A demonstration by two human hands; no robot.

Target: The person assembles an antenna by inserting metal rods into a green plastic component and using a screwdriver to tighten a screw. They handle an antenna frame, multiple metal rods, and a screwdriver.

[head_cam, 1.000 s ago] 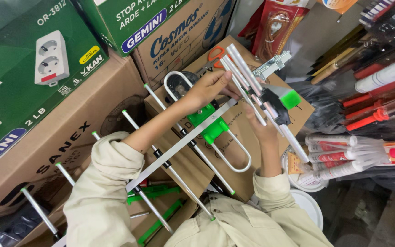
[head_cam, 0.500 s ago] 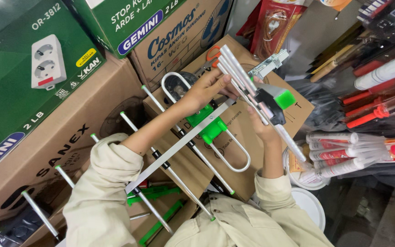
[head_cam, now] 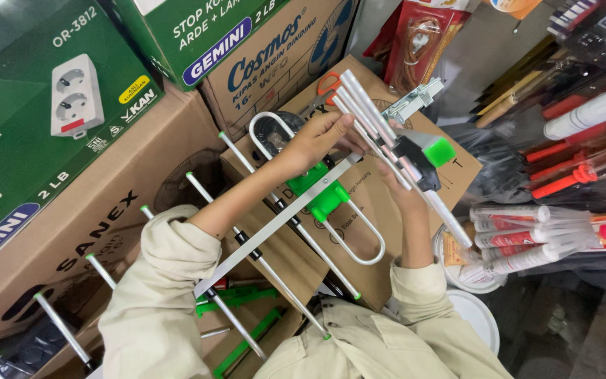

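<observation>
Left hand (head_cam: 317, 140) is gripping the top end of the antenna boom (head_cam: 275, 224) beside the green bracket (head_cam: 320, 189); right hand (head_cam: 394, 186) is closing around the bundle of white rods (head_cam: 373, 119) just above it, over brown cardboard boxes (head_cam: 359, 210).

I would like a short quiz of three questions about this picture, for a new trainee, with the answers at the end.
1. True or false: both hands touch the antenna.
2. Which colour is the plastic clamp on the antenna's flat bar? A) red B) green C) blue
3. Fill in: the bundle of folded rods is held near the ______ hand.

Key:
1. True: the left hand and the right hand both grip it above the cardboard box.
2. B
3. right
</observation>
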